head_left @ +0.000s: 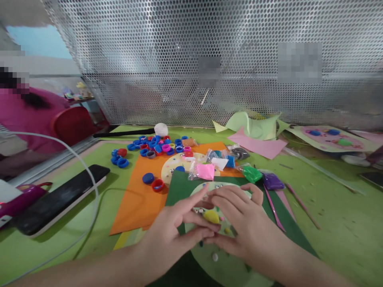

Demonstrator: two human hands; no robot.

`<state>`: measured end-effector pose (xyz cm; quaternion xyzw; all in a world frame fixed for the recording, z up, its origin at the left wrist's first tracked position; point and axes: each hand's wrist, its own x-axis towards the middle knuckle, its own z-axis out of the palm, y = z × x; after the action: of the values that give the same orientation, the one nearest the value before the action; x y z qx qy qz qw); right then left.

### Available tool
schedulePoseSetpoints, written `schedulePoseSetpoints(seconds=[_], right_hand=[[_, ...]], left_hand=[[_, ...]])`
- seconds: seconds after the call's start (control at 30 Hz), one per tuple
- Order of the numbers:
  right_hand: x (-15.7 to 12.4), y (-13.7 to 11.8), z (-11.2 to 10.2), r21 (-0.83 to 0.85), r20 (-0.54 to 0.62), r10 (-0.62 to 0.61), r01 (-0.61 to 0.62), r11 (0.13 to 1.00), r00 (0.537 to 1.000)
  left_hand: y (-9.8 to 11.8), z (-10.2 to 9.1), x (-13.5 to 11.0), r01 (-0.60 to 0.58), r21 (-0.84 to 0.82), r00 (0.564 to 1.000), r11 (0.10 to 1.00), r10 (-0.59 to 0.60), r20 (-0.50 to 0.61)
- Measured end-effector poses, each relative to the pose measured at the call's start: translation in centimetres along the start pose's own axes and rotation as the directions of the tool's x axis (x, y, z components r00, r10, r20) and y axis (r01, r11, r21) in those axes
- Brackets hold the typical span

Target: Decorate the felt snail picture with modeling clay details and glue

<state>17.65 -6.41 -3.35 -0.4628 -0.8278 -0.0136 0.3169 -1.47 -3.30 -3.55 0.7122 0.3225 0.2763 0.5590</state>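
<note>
My left hand [179, 231] and my right hand [245, 223] meet over a light green rounded paper [206, 261] lying on a dark green sheet [179, 195]. The left thumb and middle finger come close together at the fingertips, with the index finger stretched out; anything between them is too small to make out. Curved and apart from its thumb, the right hand's fingers arch over the paper, and that thumb's tip meets the left fingertips. Between the hands shows a yellow clay lump [211, 216]. Small clay dots and googly eyes sit on the paper, partly hidden by my fingers.
Bottle caps [155, 145] lie behind on an orange sheet [131, 207]. Clay packets in pink [205, 171], green [251, 174] and purple [273, 181] lie beyond my hands. A pink tool [273, 209] is at right, a black power bank [62, 199] and white cable [96, 195] at left.
</note>
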Motion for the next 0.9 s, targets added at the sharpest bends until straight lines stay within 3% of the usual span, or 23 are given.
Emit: schedulePoseSetpoints(seconds=[0.07, 0.17, 0.33, 0.57, 0.77, 0.9], right_hand=[[0.1, 0.1, -0.2, 0.039, -0.01, 0.04, -0.039, 0.998, 0.999], [0.1, 0.3, -0.7, 0.074, 0.013, 0.121, -0.121, 0.99, 0.993], [0.2, 0.2, -1.0, 0.109, 0.02, 0.179, -0.18, 0.978, 0.984], [0.2, -0.9, -0.4, 0.13, 0.043, 0.169, -0.174, 0.976, 0.985], [0.3, -0.1, -0.8, 0.022, 0.047, 0.154, -0.155, 0.988, 0.987], [0.5, -0.5, -0.4, -0.029, 0.018, 0.074, -0.074, 0.997, 0.997]], left_hand=[[-0.3, 0.1, -0.3, -0.128, 0.078, 0.992, 0.989, 0.126, 0.03], [-0.5, 0.1, -0.7, -0.224, 0.203, 0.974, 0.953, 0.215, 0.066], [0.3, -0.2, -0.9, -0.389, 0.426, 0.92, 0.817, 0.364, 0.142], [1.2, 0.5, -1.0, -0.438, 0.561, 0.898, 0.702, 0.371, 0.237], [-0.2, 1.0, -0.9, -0.583, 0.621, 0.776, 0.525, 0.587, 0.232], [0.3, 1.2, -0.7, -0.551, 0.673, 0.81, 0.494, 0.51, 0.288]])
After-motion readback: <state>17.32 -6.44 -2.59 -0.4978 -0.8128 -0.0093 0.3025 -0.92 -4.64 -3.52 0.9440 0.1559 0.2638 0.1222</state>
